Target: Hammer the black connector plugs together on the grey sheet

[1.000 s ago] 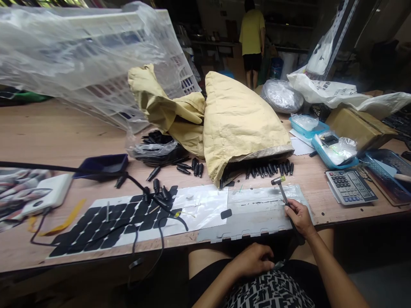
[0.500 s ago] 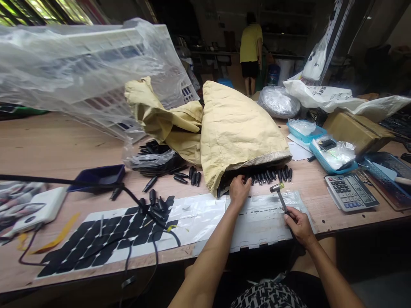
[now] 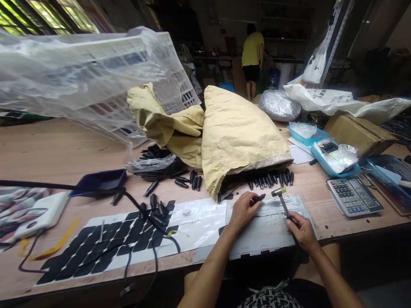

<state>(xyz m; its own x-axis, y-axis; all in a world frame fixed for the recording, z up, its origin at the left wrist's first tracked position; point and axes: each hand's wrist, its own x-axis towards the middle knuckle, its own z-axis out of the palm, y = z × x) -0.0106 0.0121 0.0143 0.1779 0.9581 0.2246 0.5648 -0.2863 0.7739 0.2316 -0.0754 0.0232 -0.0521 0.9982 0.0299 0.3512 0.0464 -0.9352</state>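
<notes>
both hands (image 3: 244, 209) low — gripping parts

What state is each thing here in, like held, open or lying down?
Left hand: pinching a black part.
Right hand: gripping the hammer by its handle.
Hammer: head close to the part.
Sack: on its side, mouth open, black pieces at the mouth.

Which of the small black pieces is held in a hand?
The black piece pinched in the left hand, beside the hammer; the others lie loose on the table near the paper sack.
</notes>
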